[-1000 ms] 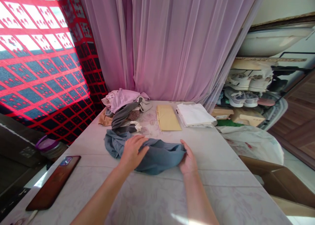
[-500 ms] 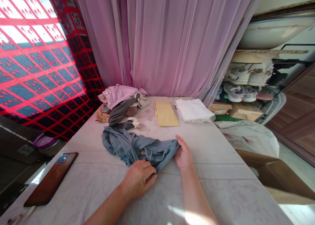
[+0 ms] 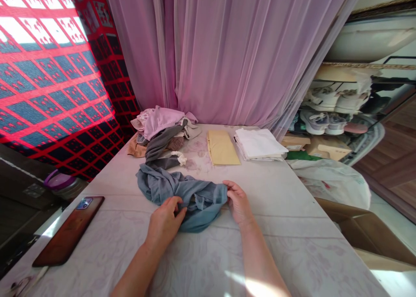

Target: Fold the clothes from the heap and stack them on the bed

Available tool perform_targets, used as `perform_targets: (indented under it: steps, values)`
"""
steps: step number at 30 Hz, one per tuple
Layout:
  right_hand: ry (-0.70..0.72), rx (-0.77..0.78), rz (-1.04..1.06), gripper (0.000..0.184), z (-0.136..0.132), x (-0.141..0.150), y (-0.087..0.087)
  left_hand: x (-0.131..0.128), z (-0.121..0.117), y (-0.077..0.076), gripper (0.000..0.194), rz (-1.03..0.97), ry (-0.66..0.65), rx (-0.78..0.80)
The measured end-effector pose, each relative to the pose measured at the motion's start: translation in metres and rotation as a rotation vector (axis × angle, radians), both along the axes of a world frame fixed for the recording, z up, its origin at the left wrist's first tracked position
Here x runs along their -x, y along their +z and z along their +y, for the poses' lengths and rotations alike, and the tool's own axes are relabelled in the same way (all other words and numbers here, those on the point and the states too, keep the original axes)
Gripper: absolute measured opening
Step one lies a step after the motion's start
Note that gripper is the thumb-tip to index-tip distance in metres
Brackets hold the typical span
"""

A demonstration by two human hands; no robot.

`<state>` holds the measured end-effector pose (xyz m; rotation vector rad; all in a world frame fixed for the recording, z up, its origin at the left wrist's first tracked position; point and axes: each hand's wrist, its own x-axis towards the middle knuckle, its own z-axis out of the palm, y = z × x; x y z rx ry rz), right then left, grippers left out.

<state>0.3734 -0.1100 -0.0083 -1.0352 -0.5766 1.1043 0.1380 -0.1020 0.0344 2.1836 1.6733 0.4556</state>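
Observation:
A crumpled blue-grey garment [image 3: 201,197] lies on the table in front of me, its kind not clear from its folds. My right hand [image 3: 238,201] pinches its right edge between thumb and fingers. At the lower left of the cloth, my left hand [image 3: 167,219] has bent fingers closed on a fold, the fingertips partly hidden. Behind the garment sits a heap of clothes with a pink piece [image 3: 160,120] on top and a dark grey one [image 3: 162,145] hanging down. A white scrunchie [image 3: 179,157] lies beside the heap.
A folded yellow cloth [image 3: 222,147] and a stack of folded white cloths [image 3: 260,143] lie at the back of the table [image 3: 279,201]. A phone [image 3: 69,232] with a cable rests on the left. Right of the table are a cardboard box [image 3: 364,227] and a shoe rack [image 3: 341,111].
My left hand has shifted left and slightly up along the garment. My right hand has drawn its edge a little left. The cloth's lower front part now spreads out more.

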Motion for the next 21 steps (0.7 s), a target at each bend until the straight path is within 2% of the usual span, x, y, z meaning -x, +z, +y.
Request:
perform_targets:
  steps: [4, 11, 16, 21]
  values:
    - [0.029, -0.025, -0.043, 0.036, -0.003, 0.004, 0.001, 0.000, -0.002, 0.000, 0.021, 0.113, -0.023, 0.073]
    - [0.089, -0.034, -0.139, 0.035, -0.005, 0.002, 0.001, -0.003, 0.000, 0.001, 0.011, 0.158, -0.005, 0.080]
    - [0.065, -0.017, -0.201, 0.021, -0.005, 0.004, 0.001, 0.003, 0.002, 0.002, 0.019, 0.002, -0.023, 0.044]
    - [0.001, -0.021, -0.260, 0.019, -0.001, 0.004, -0.005, 0.012, 0.012, 0.021, 0.023, -0.178, -0.009, -0.049]
